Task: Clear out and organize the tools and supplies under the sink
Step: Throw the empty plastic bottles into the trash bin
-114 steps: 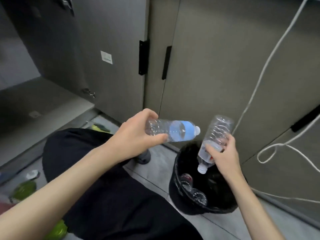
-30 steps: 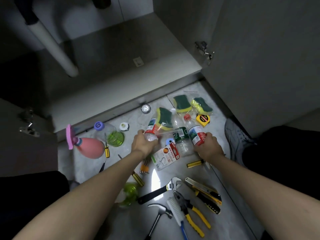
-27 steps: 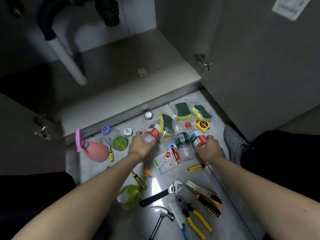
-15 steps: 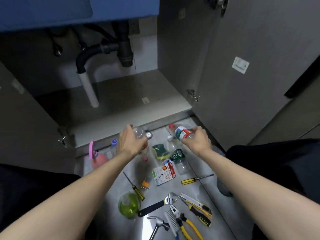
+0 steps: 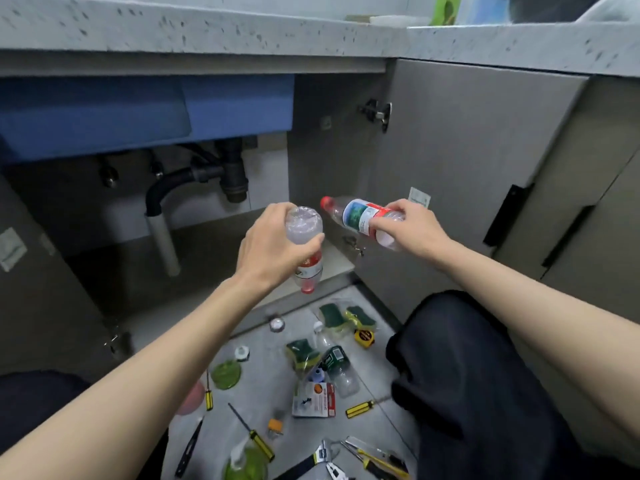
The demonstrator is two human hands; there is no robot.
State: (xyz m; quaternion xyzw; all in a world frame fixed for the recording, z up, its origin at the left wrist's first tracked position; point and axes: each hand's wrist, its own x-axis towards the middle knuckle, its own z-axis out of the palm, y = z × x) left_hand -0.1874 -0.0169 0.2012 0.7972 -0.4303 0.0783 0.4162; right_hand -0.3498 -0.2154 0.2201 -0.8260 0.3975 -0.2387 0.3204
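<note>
My left hand (image 5: 273, 247) grips a clear plastic bottle (image 5: 306, 247) with a red label, held upside down with its cap pointing at the floor. My right hand (image 5: 410, 226) grips a second clear bottle with a red cap (image 5: 356, 214), lying sideways with the cap to the left. Both are held in the air in front of the open sink cabinet (image 5: 214, 244). On the floor below lie a green-labelled bottle (image 5: 337, 365), sponges (image 5: 341, 317), yellow-handled screwdrivers (image 5: 360, 408), a tape measure (image 5: 363, 337) and a wrench (image 5: 311, 462).
The drain pipe (image 5: 162, 233) stands inside the cabinet under the blue sink basin (image 5: 138, 112). The right cabinet door (image 5: 450, 168) hangs open. My dark-trousered knee (image 5: 460, 368) is at the right. Green spray bottles (image 5: 242, 462) and a packaged item (image 5: 313, 400) also lie on the floor.
Both hands picked a bottle up off the floor and lifted it to cabinet height. My head has tilted up, so the counter edge and sink basin have come into view.
</note>
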